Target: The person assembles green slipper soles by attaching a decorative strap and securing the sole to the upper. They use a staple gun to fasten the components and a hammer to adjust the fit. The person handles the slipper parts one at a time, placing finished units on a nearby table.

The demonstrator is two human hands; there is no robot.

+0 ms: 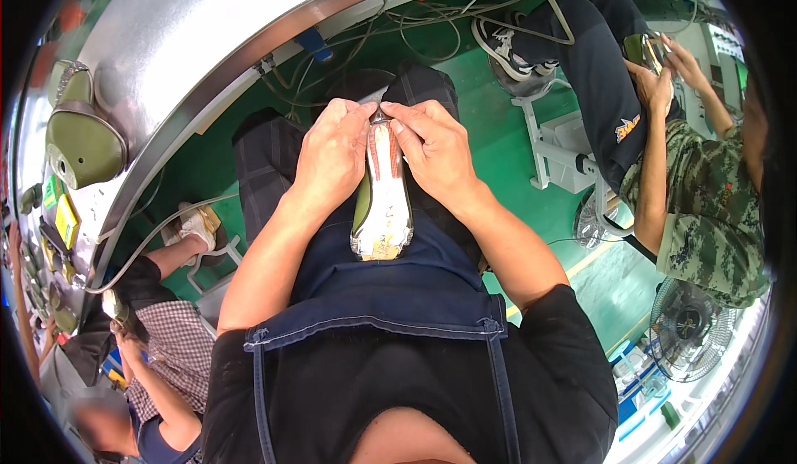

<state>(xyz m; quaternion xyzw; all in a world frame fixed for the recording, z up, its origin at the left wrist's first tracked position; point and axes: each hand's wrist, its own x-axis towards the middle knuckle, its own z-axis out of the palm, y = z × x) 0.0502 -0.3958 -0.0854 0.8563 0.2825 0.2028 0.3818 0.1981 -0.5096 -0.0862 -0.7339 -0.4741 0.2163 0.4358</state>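
A shoe upper on a last (384, 207) rests bottom side up across my lap, its white underside showing, with reddish strips along the middle and green material at the sides. My left hand (334, 150) grips its narrow far end from the left, thumb and fingers pressed together. From the other side my right hand (437, 150) pinches dark material at the same end, its thumb lying along the shoe's edge. The fingertips of both hands nearly meet there. What exactly lies between them is partly hidden.
A metal worktable (178, 32) curves along the left, with green shoe uppers (85, 144) on it. Cables (423, 28) hang beneath its edge. A co-worker's hands (656, 82) hold a shoe at the right; another person (158, 364) sits lower left. A fan (689, 323) stands lower right.
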